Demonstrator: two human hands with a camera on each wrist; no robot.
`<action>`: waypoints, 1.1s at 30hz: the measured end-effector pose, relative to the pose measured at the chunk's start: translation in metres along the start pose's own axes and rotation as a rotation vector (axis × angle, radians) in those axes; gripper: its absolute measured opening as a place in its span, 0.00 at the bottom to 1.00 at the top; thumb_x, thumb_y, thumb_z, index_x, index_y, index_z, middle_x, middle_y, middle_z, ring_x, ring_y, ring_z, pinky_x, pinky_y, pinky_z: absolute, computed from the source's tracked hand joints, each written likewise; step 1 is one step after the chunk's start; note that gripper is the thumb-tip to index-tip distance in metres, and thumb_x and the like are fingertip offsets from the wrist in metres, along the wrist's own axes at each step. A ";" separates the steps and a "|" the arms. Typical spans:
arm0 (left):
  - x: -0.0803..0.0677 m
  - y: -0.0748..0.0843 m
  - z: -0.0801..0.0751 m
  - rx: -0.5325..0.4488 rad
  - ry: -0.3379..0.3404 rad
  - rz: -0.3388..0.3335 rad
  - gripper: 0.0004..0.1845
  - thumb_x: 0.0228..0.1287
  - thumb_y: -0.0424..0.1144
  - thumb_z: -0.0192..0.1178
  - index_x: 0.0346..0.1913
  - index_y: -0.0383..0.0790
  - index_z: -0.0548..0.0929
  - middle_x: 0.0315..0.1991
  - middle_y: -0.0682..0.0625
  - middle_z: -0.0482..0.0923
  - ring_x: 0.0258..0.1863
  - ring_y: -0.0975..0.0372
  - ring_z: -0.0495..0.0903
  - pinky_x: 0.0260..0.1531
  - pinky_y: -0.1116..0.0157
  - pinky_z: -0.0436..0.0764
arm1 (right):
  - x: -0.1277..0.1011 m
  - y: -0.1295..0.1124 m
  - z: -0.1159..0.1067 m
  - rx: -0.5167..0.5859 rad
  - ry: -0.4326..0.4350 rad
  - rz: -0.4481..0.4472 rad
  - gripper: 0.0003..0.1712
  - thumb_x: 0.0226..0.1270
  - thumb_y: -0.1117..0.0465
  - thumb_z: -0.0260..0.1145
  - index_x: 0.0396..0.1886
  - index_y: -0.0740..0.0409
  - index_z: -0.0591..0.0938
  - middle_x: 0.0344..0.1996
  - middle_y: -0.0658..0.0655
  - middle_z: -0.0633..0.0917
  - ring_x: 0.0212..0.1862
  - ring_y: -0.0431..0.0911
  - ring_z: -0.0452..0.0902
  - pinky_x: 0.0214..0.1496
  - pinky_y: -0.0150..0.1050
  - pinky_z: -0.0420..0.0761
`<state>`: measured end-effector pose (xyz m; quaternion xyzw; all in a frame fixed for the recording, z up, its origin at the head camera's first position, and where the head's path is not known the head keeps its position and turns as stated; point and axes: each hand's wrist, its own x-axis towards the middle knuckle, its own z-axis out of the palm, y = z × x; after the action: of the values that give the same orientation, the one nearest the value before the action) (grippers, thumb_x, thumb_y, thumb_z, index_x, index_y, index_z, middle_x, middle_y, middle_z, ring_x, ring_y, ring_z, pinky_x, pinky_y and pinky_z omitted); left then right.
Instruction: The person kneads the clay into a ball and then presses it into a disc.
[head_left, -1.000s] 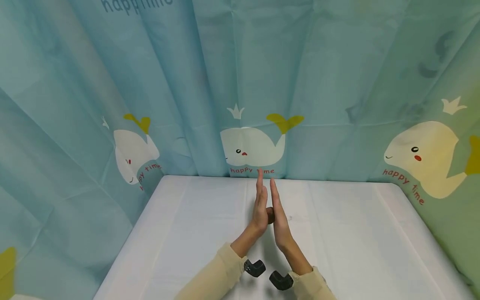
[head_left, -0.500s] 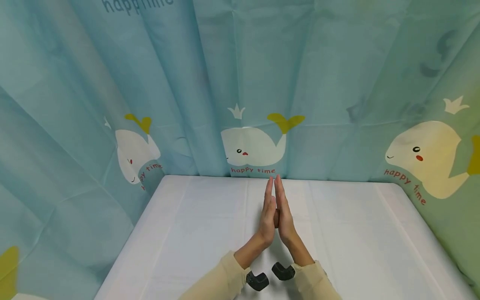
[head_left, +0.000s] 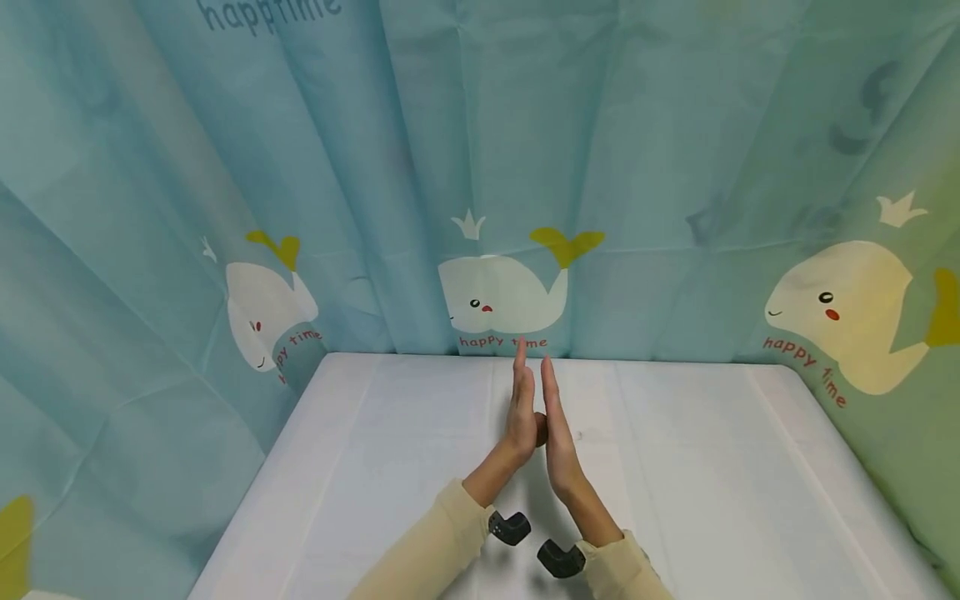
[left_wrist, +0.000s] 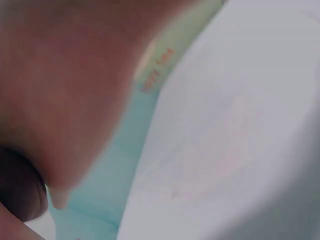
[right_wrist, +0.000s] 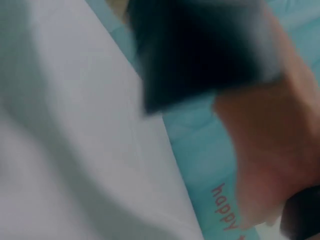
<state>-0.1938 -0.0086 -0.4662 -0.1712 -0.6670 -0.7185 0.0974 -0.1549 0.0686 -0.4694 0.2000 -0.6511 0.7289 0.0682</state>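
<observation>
Lump [head_left: 541, 429], brown and rounded, sits between facing palms of left hand [head_left: 519, 425] and right hand [head_left: 562, 446], held above white tabletop [head_left: 690, 458]; both hands flat, fingers straight, none curled round it. Step looks like rolling or pressing; firmness can't be told. Probably best: palms parallel, light even pressure, short opposed strokes. Too slack may drop it, too hard may flatten it

A white table [head_left: 697, 467] (faintly creased) bears a small mark [head_left: 580, 435].
</observation>
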 end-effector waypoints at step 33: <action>-0.011 0.016 0.002 -0.033 -0.005 0.065 0.31 0.84 0.45 0.28 0.84 0.45 0.41 0.84 0.48 0.38 0.82 0.55 0.37 0.77 0.45 0.39 | -0.001 0.000 0.002 0.044 0.010 0.000 0.33 0.87 0.46 0.27 0.85 0.43 0.43 0.84 0.48 0.42 0.82 0.43 0.32 0.78 0.34 0.44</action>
<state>-0.1776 -0.0091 -0.4557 -0.1960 -0.6495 -0.7254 0.1161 -0.1535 0.0670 -0.4700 0.1980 -0.6347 0.7440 0.0671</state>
